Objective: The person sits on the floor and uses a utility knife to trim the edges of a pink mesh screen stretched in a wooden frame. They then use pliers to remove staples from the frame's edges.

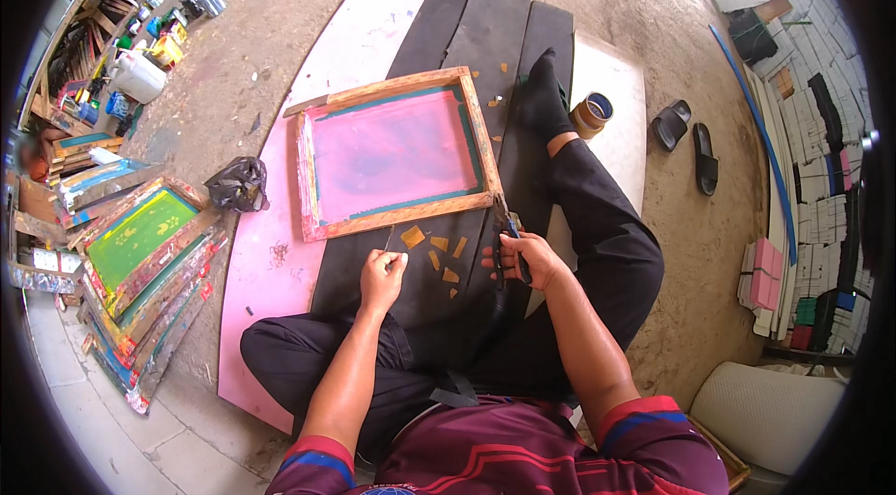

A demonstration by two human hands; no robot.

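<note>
In front of me lies a wooden screen-printing frame (392,216) with pink-looking mesh edged in teal. My right hand (534,260) grips a black-handled plier-like tool (521,257) at the frame's near right corner. The handles stand apart, and the jaws are too small to make out clearly. My left hand (383,278) is closed just below the frame's near edge. A thin sliver (389,237) sticks up from its fingers; what it is I cannot tell. Between my hands, several amber-brown scraps (434,243) lie on the black sheet (350,262).
A tape roll (593,114) stands right of my foot, with black sandals (707,159) beyond. A crumpled black bag (237,184) is left of the frame. Stacked painted frames (140,243) and paint containers (140,75) line the left; piled sheets (821,243) line the right.
</note>
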